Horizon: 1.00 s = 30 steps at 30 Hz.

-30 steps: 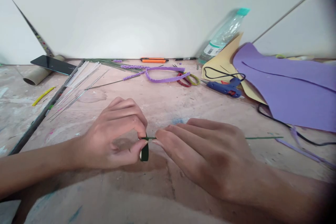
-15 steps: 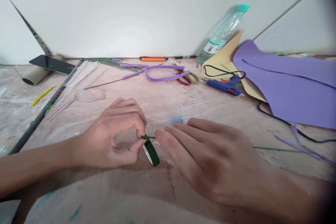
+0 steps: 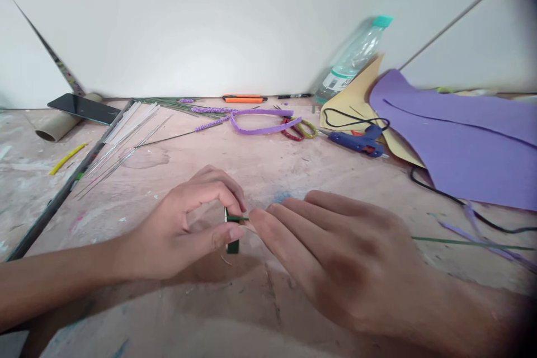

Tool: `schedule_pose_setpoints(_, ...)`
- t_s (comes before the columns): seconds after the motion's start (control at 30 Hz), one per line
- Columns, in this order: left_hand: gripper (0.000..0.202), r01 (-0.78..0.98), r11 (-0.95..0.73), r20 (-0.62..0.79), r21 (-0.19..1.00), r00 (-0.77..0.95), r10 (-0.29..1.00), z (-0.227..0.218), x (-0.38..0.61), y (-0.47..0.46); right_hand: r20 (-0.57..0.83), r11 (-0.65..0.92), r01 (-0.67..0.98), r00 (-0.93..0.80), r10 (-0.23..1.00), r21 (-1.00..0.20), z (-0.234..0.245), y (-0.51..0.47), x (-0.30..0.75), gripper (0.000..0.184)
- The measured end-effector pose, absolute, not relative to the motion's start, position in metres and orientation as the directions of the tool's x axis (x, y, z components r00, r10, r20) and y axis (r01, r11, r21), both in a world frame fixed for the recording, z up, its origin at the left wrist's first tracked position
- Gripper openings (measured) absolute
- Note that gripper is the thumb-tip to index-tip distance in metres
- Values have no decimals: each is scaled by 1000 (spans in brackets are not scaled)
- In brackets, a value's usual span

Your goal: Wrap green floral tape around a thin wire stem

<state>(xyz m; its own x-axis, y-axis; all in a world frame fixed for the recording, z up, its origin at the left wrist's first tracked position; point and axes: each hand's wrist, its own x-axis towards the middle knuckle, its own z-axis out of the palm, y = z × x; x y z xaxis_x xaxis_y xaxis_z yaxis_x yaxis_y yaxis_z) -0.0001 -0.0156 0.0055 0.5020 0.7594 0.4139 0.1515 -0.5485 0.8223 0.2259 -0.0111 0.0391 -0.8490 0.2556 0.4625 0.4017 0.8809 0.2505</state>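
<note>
My left hand is closed in a pinch at a small roll of green floral tape, seen nearly edge-on behind the thumb and index finger. Part of the roll is hidden by the thumb. My right hand, palm down, pinches a thin green wire stem. One end of this stem shows between the two hands, touching the tape; its long part comes out to the right beyond the right hand. The right fingertips are mostly hidden by the back of the hand.
Behind the hands lie a purple strip loop, scissors and a blue glue gun. Purple foam sheets and a bottle are at the right. Thin wires, a phone and a cardboard tube lie left.
My left fingers have shifted right around the tape roll, which has swung from slanted to almost upright. My right hand keeps its pinch with little movement. The view has tipped slightly.
</note>
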Motion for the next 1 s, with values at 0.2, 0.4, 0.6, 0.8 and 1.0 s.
schedule_pose_setpoints(0.2,7,123,-469,370,875,456,809,8,1,-15,536,878,415,-810,237,240,35,-8,226,26)
schedule_pose_setpoints(0.4,9,140,-478,376,867,444,813,11,1,-16,595,891,400,-777,206,215,28,-3,228,24)
schedule_pose_setpoints(0.6,11,128,-523,423,843,445,790,13,-1,-17,604,894,400,-769,208,201,33,-2,227,10)
schedule_pose_setpoints(0.8,11,124,-553,457,824,432,778,14,0,-18,569,882,445,-769,290,152,32,-5,225,14)
schedule_pose_setpoints(1.0,8,148,-584,480,798,430,764,13,-1,-17,545,885,456,-768,336,96,31,-5,224,17)
